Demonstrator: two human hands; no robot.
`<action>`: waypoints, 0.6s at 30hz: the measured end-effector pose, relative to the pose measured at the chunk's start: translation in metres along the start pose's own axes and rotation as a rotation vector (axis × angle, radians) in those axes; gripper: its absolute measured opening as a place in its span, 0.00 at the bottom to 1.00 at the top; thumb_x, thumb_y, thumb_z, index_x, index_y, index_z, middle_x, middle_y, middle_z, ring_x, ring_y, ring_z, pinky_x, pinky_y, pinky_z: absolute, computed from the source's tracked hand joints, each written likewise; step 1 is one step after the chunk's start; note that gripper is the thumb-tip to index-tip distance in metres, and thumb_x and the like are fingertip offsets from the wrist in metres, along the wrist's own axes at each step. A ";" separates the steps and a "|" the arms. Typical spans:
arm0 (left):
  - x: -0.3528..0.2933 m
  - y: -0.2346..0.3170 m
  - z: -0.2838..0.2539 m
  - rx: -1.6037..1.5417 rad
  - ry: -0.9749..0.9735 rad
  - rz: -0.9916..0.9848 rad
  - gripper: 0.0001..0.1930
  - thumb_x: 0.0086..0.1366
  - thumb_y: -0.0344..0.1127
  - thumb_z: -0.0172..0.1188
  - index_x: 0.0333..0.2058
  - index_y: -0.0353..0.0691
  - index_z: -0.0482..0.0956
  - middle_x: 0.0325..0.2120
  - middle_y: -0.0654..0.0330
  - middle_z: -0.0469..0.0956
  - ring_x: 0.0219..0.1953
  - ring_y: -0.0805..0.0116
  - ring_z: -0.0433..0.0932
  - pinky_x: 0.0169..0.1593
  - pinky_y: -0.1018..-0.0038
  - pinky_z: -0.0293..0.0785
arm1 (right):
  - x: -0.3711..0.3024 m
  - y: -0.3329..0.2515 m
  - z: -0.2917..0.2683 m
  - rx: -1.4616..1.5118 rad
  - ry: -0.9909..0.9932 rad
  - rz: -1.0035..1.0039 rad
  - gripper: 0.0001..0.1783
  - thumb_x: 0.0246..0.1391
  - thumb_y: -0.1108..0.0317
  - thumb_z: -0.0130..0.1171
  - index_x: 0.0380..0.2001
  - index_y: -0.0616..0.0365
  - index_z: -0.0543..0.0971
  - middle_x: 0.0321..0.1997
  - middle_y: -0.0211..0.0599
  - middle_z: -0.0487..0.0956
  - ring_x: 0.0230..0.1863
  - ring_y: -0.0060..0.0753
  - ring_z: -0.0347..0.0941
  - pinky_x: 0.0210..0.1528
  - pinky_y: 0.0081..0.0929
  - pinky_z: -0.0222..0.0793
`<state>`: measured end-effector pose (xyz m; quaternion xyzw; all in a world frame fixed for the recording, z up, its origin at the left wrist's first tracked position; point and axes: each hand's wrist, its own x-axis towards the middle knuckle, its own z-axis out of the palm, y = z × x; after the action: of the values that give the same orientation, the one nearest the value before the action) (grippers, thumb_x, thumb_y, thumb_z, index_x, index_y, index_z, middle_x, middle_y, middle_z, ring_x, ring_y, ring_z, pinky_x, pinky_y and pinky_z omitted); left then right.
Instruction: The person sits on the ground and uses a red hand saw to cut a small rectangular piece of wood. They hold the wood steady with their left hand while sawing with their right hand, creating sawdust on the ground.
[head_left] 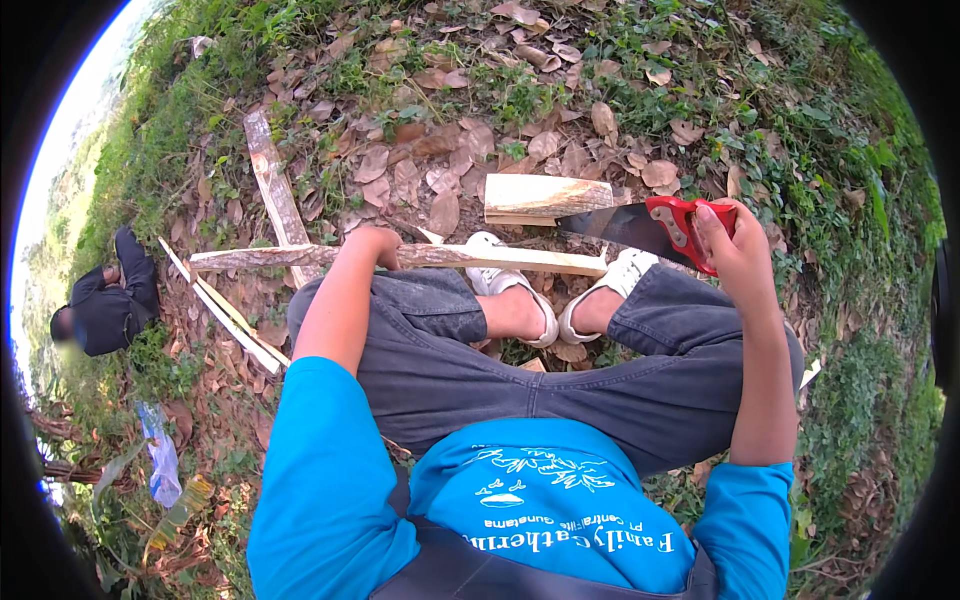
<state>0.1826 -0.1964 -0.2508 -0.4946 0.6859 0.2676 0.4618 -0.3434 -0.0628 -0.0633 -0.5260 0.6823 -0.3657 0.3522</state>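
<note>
A long, narrow strip of wood [520, 258] with bark along part of it lies crosswise in front of my shins, its right end over my shoes. My left hand [376, 246] is closed around the strip left of its middle; the fingertips are mostly hidden. In my right hand [745, 255] is a hand saw [672, 232], gripped by its red handle. The saw's blade points left, and its tip is by the lower right edge of a short, pale block of wood [548, 192]. The blade is apart from the strip.
A bark-covered plank [272, 180] lies on the ground at the left, passing beneath the strip. Split pale sticks [232, 312] are near my left knee. Farther left are a plastic bag [160, 455] and a person in dark clothes [120, 300]. Dry leaves and weeds cover the ground.
</note>
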 end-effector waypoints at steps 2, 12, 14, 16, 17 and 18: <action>0.002 0.000 0.000 -0.001 0.019 0.005 0.36 0.49 0.51 0.76 0.58 0.45 0.81 0.56 0.52 0.81 0.57 0.53 0.81 0.59 0.60 0.77 | 0.000 0.003 -0.004 0.024 0.006 0.011 0.16 0.69 0.57 0.61 0.41 0.63 0.79 0.29 0.26 0.79 0.28 0.15 0.70 0.30 0.19 0.67; 0.004 -0.006 -0.002 -0.023 0.137 0.081 0.34 0.48 0.51 0.76 0.55 0.45 0.83 0.50 0.48 0.84 0.51 0.51 0.84 0.56 0.59 0.79 | 0.006 -0.010 -0.009 0.188 0.065 -0.043 0.16 0.71 0.56 0.59 0.43 0.61 0.77 0.28 0.22 0.76 0.27 0.10 0.67 0.27 0.14 0.63; 0.005 -0.008 0.002 -0.040 0.182 0.090 0.30 0.48 0.49 0.75 0.50 0.42 0.84 0.48 0.47 0.84 0.51 0.49 0.83 0.56 0.59 0.78 | 0.007 -0.007 -0.008 0.159 0.045 -0.053 0.16 0.71 0.56 0.59 0.42 0.60 0.77 0.27 0.22 0.75 0.27 0.11 0.67 0.29 0.16 0.63; 0.003 -0.009 0.000 -0.043 0.245 0.085 0.28 0.49 0.48 0.74 0.48 0.42 0.85 0.47 0.46 0.84 0.52 0.49 0.83 0.56 0.59 0.78 | 0.005 -0.013 -0.004 0.124 0.062 -0.034 0.16 0.71 0.56 0.59 0.40 0.60 0.77 0.26 0.22 0.74 0.26 0.11 0.66 0.29 0.17 0.62; 0.002 -0.009 0.001 -0.039 0.280 0.079 0.28 0.49 0.48 0.73 0.49 0.42 0.85 0.47 0.47 0.85 0.51 0.49 0.83 0.57 0.59 0.79 | 0.006 -0.014 -0.005 0.145 0.058 -0.029 0.15 0.71 0.56 0.60 0.40 0.59 0.77 0.26 0.21 0.73 0.26 0.11 0.66 0.28 0.16 0.62; -0.002 -0.008 0.000 -0.033 0.314 0.075 0.28 0.50 0.47 0.73 0.49 0.43 0.85 0.47 0.47 0.85 0.51 0.50 0.83 0.57 0.59 0.79 | 0.006 -0.015 -0.007 0.166 0.055 -0.023 0.15 0.70 0.56 0.60 0.39 0.59 0.77 0.25 0.21 0.73 0.25 0.11 0.65 0.28 0.16 0.61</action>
<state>0.1901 -0.1987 -0.2477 -0.5120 0.7632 0.2150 0.3304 -0.3436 -0.0701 -0.0472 -0.4926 0.6529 -0.4395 0.3714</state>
